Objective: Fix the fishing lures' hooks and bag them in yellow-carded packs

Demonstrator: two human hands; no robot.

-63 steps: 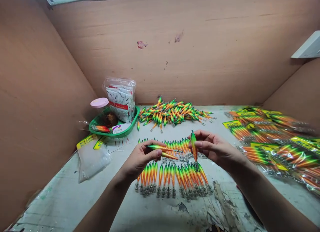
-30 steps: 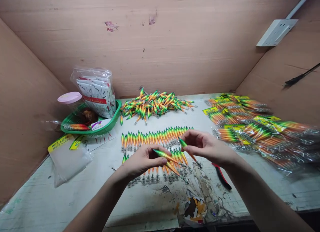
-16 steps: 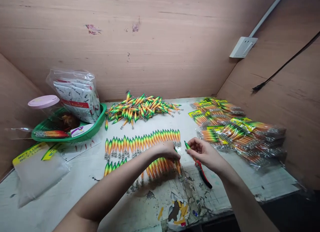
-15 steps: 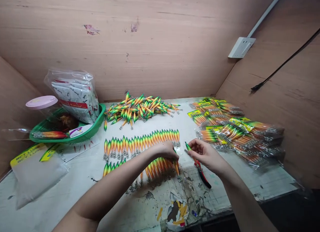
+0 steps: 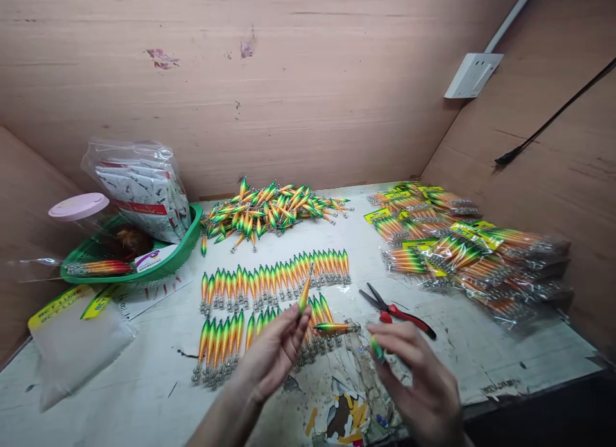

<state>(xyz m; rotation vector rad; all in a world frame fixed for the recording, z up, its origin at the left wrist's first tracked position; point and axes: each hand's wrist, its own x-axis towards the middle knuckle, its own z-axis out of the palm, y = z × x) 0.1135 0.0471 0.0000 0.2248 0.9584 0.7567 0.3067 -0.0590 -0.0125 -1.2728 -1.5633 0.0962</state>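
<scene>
My left hand (image 5: 279, 347) pinches a squid jig (image 5: 305, 288) by its green end, its orange body and hooks pointing up. Lower right, my right hand (image 5: 416, 370) is closed on another squid jig (image 5: 377, 349); only its green part shows, blurred. Between the hands a single squid jig (image 5: 333, 328) lies sideways on the front row. That front row (image 5: 219, 344) is partly covered by my left hand. Behind it runs a second row (image 5: 274, 280) of green-and-orange jigs, hooks toward me. Red-handled pliers (image 5: 409, 317) lie with jaws apart beyond my right hand.
A loose heap of jigs (image 5: 274, 210) lies at the back. Bagged jigs (image 5: 486, 261) are piled at right. At left stand a green basket (image 5: 187, 242) with packets and a pink-lidded jar (image 5: 79, 206), and a stack of clear bags (image 5: 79, 344). The table's front edge is torn.
My left hand has drawn back from the front row and now holds a jig hooks-up. My right hand has moved toward me, away from the pliers, which now lie turned on the table.
</scene>
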